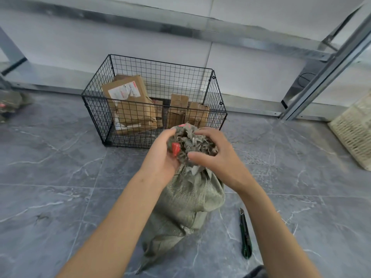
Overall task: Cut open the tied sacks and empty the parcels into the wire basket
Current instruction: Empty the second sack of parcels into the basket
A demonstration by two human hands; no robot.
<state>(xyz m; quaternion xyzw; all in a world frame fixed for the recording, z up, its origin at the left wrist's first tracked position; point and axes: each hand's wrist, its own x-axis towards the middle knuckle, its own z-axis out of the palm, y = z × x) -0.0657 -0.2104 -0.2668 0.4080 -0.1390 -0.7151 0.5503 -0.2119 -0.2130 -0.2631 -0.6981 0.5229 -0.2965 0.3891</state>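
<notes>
A grey-green woven sack [186, 205] is standing upright on the grey marbled floor [60, 177], just at 6 o'clock of the black wire basket [96, 109]. Both hands are gripping its bunched, frayed mouth. The left hand [162, 157] is clutching the gathered fabric from 9 o'clock, its fingers [170, 134] curling over the top beside a red tag [176, 148] lodged in the folds. The right hand [218, 155] is clasping the same bunch from 3 o'clock, fingers wrapping round the ragged edge, thumb pressing in at the front.

Inside the basket, several brown cardboard parcels [132, 105] are lying heaped and tilted, one showing a white label. A green-and-black utility knife [245, 234] is lying on the floor at 4 o'clock of the sack, untouched and apart from it. Another crumpled sack [10, 101] is resting at the far 9 o'clock edge, and a pale woven hamper [355, 129] is sitting at 3 o'clock. A metal frame [321, 73] is running along the wall behind.
</notes>
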